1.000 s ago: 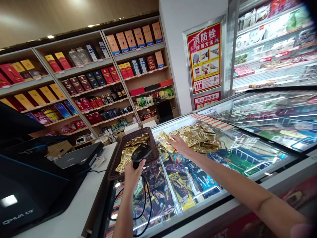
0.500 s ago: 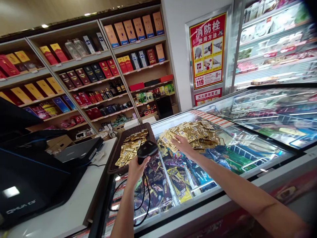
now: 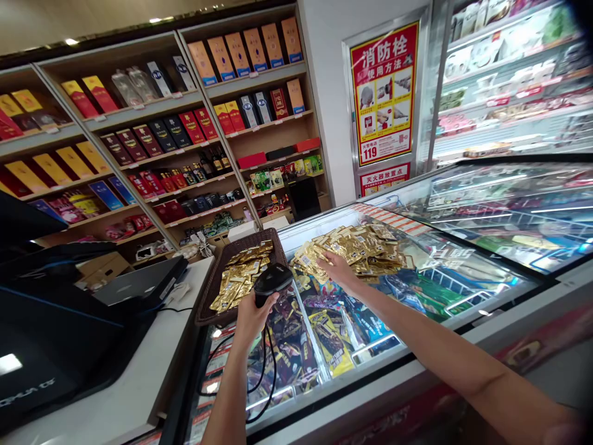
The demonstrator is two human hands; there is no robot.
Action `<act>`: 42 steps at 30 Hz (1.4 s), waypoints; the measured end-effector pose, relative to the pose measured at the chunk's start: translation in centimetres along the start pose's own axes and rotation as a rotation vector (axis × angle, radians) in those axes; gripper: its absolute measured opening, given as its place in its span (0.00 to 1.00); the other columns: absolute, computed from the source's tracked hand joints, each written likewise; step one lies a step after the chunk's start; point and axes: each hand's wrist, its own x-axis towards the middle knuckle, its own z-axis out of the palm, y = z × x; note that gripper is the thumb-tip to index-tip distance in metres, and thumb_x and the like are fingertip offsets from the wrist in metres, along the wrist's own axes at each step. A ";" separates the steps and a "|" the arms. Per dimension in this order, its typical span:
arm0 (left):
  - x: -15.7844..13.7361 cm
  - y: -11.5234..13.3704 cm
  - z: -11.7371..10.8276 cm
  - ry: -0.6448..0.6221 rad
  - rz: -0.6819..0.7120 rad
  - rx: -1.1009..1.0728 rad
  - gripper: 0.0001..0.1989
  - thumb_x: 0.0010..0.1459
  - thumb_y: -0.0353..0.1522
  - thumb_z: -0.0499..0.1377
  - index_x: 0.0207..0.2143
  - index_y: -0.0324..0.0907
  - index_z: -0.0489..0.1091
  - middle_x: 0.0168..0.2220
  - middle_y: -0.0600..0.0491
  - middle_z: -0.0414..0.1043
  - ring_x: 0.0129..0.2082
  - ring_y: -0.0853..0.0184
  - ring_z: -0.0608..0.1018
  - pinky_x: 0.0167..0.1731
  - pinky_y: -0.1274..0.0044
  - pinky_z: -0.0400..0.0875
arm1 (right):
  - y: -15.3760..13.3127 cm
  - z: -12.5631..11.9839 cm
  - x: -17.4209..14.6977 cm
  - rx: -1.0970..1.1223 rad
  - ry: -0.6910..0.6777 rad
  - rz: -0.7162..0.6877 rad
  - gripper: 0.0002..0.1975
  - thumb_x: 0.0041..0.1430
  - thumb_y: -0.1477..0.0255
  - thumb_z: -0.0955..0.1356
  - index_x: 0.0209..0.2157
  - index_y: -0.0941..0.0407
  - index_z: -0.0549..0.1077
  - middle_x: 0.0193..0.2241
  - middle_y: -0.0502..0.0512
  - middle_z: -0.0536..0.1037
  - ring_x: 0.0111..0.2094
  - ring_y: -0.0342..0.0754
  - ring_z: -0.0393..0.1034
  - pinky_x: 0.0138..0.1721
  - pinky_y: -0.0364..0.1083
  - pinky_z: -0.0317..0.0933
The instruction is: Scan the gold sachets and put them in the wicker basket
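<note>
Left hand: left hand [image 3: 250, 318] has its grip closed around the handle of a black scanner [image 3: 273, 280]; no brand readable on it.
Scanner position: head above the basket's near-right corner; black cable [image 3: 273, 377] loops down over the glass.
Right hand: right hand [image 3: 337, 269] has its fingertips on the left end of the gold packet pile [image 3: 365, 244]; can't tell if the grip pinches one.
Pile: on the glass top of the freezer [image 3: 523, 318], toward its far edge; print too small to read.
Basket: brown wicker basket [image 3: 204, 296] at the freezer's far-left corner, more gold packets [image 3: 243, 275] inside.
Wall poster: red-and-yellow poster [image 3: 384, 93] reads 消防栓 使用方法, with 119 at lower left.
Lower sign: red sign [image 3: 384, 179] reads 灭火器放置点, bottom cut off by the freezer.
Freezer glass: white lettering [image 3: 451, 253] right of the pile, not legible.
Terminal: black terminal [image 3: 60, 334] on the white table [image 3: 152, 358] by the freezer's left edge; its white logo is blurred.
</note>
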 end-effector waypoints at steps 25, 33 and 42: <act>-1.0 1.4 0.7 0.055 -0.013 -0.026 0.21 0.45 0.49 0.63 0.25 0.39 0.72 0.20 0.52 0.72 0.22 0.63 0.75 0.23 0.77 0.66 | 0.3 -0.4 0.1 -0.021 0.054 -0.011 0.22 0.52 0.55 0.67 0.42 0.55 0.75 0.26 0.51 0.74 0.29 0.49 0.66 0.30 0.44 0.60; -0.7 0.8 0.7 0.034 -0.004 -0.012 0.20 0.47 0.49 0.63 0.25 0.40 0.70 0.20 0.53 0.72 0.22 0.64 0.75 0.23 0.77 0.66 | -0.2 -0.4 0.0 -0.036 0.065 -0.044 0.20 0.53 0.54 0.66 0.38 0.56 0.74 0.27 0.51 0.72 0.27 0.47 0.63 0.29 0.44 0.58; -0.5 0.6 0.7 0.070 -0.003 -0.016 0.20 0.45 0.48 0.63 0.24 0.39 0.72 0.20 0.51 0.73 0.22 0.64 0.74 0.23 0.77 0.65 | -0.5 -0.8 0.0 -0.016 0.033 0.017 0.20 0.54 0.53 0.65 0.37 0.56 0.70 0.22 0.46 0.64 0.22 0.43 0.56 0.24 0.43 0.53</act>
